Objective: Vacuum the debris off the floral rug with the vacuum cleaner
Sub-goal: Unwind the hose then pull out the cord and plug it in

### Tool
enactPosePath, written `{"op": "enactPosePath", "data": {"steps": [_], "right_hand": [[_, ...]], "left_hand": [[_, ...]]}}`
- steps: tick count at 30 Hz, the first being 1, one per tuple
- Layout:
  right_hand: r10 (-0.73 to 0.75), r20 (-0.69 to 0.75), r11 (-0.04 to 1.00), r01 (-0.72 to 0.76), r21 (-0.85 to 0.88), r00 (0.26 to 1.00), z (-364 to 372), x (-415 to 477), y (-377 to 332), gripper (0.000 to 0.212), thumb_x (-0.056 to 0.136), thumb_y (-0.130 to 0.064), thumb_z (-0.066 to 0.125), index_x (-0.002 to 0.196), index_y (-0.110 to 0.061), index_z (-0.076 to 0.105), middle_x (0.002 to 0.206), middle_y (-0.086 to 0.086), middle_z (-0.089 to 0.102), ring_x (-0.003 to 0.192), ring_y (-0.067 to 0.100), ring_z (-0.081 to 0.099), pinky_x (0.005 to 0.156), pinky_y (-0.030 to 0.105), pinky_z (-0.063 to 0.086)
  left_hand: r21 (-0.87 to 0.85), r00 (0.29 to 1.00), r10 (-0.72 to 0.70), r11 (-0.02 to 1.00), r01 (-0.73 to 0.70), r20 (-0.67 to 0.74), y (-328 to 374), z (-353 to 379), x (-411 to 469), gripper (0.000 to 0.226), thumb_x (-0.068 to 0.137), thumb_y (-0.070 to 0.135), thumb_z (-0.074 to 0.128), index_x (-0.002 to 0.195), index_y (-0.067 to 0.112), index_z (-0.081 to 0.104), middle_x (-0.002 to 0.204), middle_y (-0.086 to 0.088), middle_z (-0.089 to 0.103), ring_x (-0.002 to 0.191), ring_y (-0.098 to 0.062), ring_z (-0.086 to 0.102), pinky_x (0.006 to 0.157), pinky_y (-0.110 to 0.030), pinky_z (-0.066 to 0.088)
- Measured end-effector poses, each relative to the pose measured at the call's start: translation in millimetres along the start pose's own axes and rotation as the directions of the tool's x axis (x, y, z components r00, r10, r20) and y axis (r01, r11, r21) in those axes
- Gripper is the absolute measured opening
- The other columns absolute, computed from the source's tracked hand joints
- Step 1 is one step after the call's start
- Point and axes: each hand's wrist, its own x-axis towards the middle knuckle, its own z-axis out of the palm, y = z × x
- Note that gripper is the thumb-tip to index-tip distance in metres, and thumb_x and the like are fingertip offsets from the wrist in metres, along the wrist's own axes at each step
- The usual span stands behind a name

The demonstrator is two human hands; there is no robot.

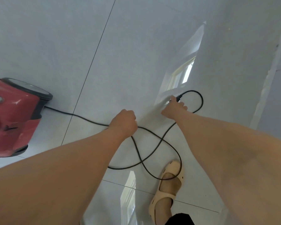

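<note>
Floor [136,38]: glossy pale tiles; a window was mirrored in them.
Vacuum [15,117]: red, it stood on the floor at the left edge, partly cut by the frame.
Cord [81,117]: black, it ran from the vacuum to the left hand, then lay in loops on the floor up to the right hand.
Sandal [169,184]: cream, on a foot; one loop crossed its toe.
Left hand [124,122]: fingers curled round the cord.
Right hand [174,108]: fingers pinched the plug [178,98], low over the floor.

One vacuum cleaner [15,117]; one cord [88,118]; one left hand [123,122], one right hand [173,108]; one sandal [173,165]; perhaps one plug [179,97].
</note>
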Motion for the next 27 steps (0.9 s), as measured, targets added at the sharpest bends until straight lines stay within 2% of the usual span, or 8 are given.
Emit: {"op": "enactPosePath", "data": {"steps": [3,7,9,12,17,21,24,27], "right_hand": [[-0.014,0.001,0.998,0.014,0.058,1.0,-3,7,1,0.055,0.088,-0.017,0.05,0.141,-0.019,0.033,0.137,0.014,0.036,0.123,0.03,0.041,0.105,0.045,0.039],[-0.14,-0.046,0.975,0.146,0.169,0.989,-3,-10,5,0.048,0.084,-0.017,0.061,0.13,-0.025,0.046,0.129,0.009,0.047,0.115,0.029,0.052,0.099,0.046,0.047],[-0.202,-0.103,0.958,0.218,0.185,0.974,-1,-29,6,0.037,0.084,-0.014,0.063,0.114,-0.027,0.047,0.117,0.008,0.047,0.105,0.029,0.056,0.094,0.045,0.049],[-0.325,-0.173,0.931,0.346,0.115,0.93,-5,-65,6,0.029,0.086,-0.016,0.064,0.099,-0.028,0.04,0.102,0.004,0.05,0.092,0.026,0.057,0.085,0.042,0.05],[-0.449,-0.237,0.83,0.5,0.248,0.862,-31,-138,-2,0.013,0.089,-0.02,0.058,0.097,-0.018,0.049,0.084,0.001,0.062,0.078,0.022,0.061,0.071,0.041,0.054],[-0.515,-0.175,0.753,0.541,0.375,0.839,-58,-194,-8,0.018,0.087,-0.021,0.062,0.099,-0.02,0.048,0.075,-0.01,0.058,0.074,0.017,0.059,0.066,0.032,0.05],[-0.568,-0.142,0.697,0.565,0.441,0.811,-80,-236,-7,0.032,0.086,-0.025,0.066,0.107,-0.017,0.044,0.086,-0.011,0.063,0.084,0.016,0.063,0.075,0.034,0.053],[-0.595,-0.172,0.633,0.59,0.502,0.785,-102,-275,-3,0.029,0.085,-0.027,0.067,0.104,-0.014,0.048,0.105,-0.006,0.068,0.093,0.016,0.065,0.082,0.035,0.055]], "left_hand": [[0.017,1.0,-0.024,1.0,0.024,0.001,-2,3,0,0.029,0.1,0.021,0.044,0.123,0.009,0.057,0.127,-0.011,0.048,0.112,-0.027,0.054,0.08,-0.027,0.037],[0.008,0.999,-0.041,0.999,0.041,-0.013,0,-1,-6,0.028,0.099,0.02,0.046,0.122,0.009,0.057,0.127,-0.011,0.049,0.109,-0.027,0.055,0.08,-0.028,0.039],[-0.015,0.999,-0.042,0.999,0.042,-0.021,5,-7,-13,0.03,0.099,0.021,0.047,0.125,0.01,0.056,0.127,-0.011,0.05,0.107,-0.025,0.054,0.083,-0.029,0.04],[-0.07,0.999,-0.028,0.997,0.025,-0.034,15,-23,-30,0.037,0.098,0.022,0.049,0.135,0.015,0.048,0.131,-0.008,0.051,0.117,-0.024,0.052,0.084,-0.029,0.038],[-0.151,0.996,0.02,0.988,-0.033,-0.092,34,-65,-71,0.046,0.096,0.017,0.053,0.14,0.017,0.041,0.128,-0.004,0.057,0.115,-0.02,0.054,0.085,-0.028,0.041],[-0.187,0.994,0.063,0.979,-0.079,-0.089,47,-103,-109,0.051,0.094,0.007,0.052,0.142,0.019,0.041,0.136,0.0,0.053,0.121,-0.018,0.052,0.092,-0.025,0.04],[-0.171,0.985,0.159,0.971,-0.168,-0.065,56,-134,-144,0.06,0.089,-0.006,0.046,0.142,0.021,0.044,0.139,0.003,0.052,0.126,-0.017,0.049,0.101,-0.028,0.042],[-0.143,0.973,0.227,0.963,-0.23,-0.041,64,-159,-176,0.057,0.085,-0.009,0.043,0.132,0.023,0.054,0.133,0.005,0.057,0.124,-0.017,0.051,0.1,-0.029,0.042]]}}
